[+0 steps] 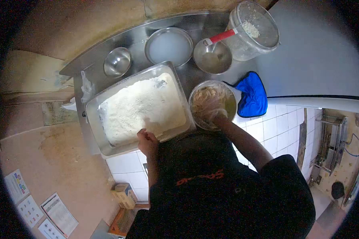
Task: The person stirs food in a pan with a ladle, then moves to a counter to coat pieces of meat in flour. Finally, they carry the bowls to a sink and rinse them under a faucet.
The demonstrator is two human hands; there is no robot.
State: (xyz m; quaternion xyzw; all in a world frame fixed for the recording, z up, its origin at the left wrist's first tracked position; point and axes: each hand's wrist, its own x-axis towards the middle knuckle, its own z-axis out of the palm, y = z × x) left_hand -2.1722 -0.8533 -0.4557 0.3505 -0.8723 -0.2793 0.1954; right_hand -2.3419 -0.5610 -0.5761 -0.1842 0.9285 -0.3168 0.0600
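Observation:
My right hand reaches into a round bowl of pinkish-beige, wet-looking food. Its fingers are sunk among the pieces, and something clear like a thin plastic glove shows around the hand; I cannot tell what it grips. Over the near edge of a large metal tray, my left hand hovers with its fingers curled in and nothing visible in them. White flour fills much of that tray, heaped toward the far side. The bowl stands just right of the tray.
Behind the tray stand a small steel bowl, a bowl of cloudy liquid and another steel bowl. A red-handled tool reaches into a clear bucket. A blue cloth item lies right of the food bowl.

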